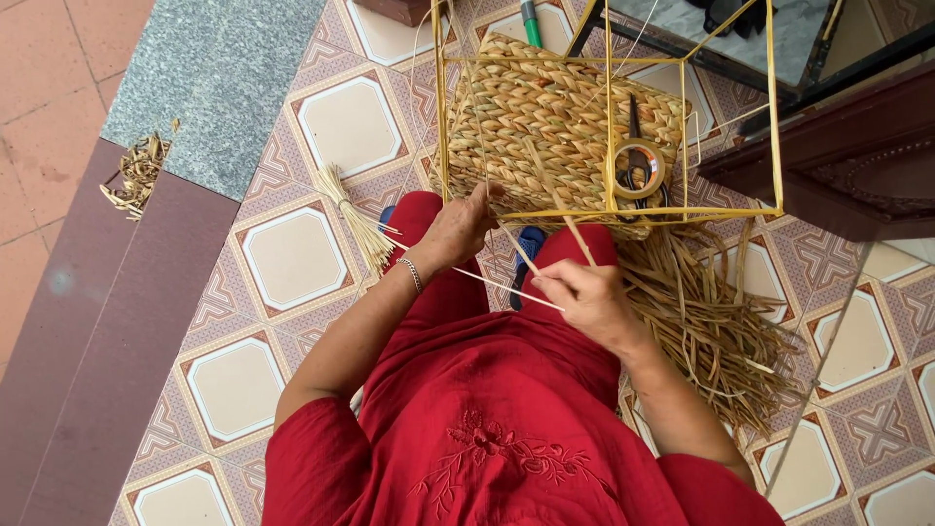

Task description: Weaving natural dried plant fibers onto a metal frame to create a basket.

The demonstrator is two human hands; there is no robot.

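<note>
Tiled floor (292,258), tape roll (639,168) on woven basket (545,117)

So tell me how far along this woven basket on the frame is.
Done: the woven panel covers the far side of the yellow frame.
In hand: the left hand steadies the frame's near edge, and the right hand pinches thin strands.
Left: the frame's near and right sides stand bare, and a heap of loose straw lies unwoven on the tiled floor.

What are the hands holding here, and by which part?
The right hand pinches thin pale straw strands near their lower ends. The left hand grips the lower front bar of the yellow box-shaped wire frame around the woven straw basket.
</note>
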